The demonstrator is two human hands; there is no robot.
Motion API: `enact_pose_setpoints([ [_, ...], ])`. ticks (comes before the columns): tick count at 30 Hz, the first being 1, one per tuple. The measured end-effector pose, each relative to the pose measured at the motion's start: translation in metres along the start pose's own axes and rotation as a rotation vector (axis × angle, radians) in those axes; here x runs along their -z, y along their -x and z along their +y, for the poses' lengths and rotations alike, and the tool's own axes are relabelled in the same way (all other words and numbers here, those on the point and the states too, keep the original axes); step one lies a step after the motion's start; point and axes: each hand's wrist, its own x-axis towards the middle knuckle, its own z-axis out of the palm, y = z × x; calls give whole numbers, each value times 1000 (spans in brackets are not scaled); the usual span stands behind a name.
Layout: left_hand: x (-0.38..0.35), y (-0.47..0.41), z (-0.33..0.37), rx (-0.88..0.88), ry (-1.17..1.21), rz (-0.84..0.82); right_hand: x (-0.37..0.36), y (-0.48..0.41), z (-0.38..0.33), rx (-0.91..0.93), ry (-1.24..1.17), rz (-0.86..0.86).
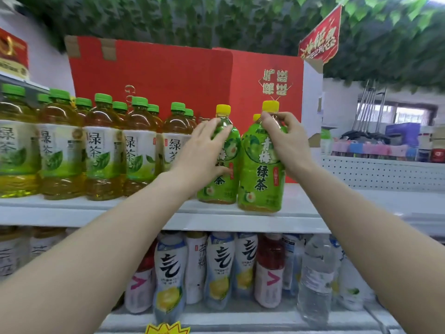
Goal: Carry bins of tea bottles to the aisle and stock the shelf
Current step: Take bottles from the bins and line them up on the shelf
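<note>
Two yellow-capped tea bottles with bright green labels stand on the white top shelf [240, 219]. My left hand [204, 150] wraps around the left bottle [222, 186] at its shoulder and label. My right hand [286, 141] grips the right bottle [261, 179] near its neck; that bottle stands at the shelf's front edge. A third yellow cap [256, 116] peeks out behind and between them. To the left runs a row of green-capped green tea bottles [101, 150] with white and green labels.
A large red carton [168, 78] stands behind the bottles. The lower shelf holds several white, red and clear drink bottles [219, 268]. Bare shelf lies right of the held bottles, with a white perforated panel [385, 172] beyond it.
</note>
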Motion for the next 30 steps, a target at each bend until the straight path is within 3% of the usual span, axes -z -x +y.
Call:
enact_pose_setpoints([
  [7,-10,6,3,-9,-57,-75,-8,-1,11,60,286,33],
  [10,-14,9,7,0,-62,-75,-13,14,5,218,620,80],
  [13,-25,8,6,-3,-81,-39,-22,40,14,311,849,5],
  [18,-32,6,1,-9,-35,-32,-20,37,43,397,787,-18],
  [30,-40,6,-3,-43,-54,38,-24,16,68,401,773,-55],
])
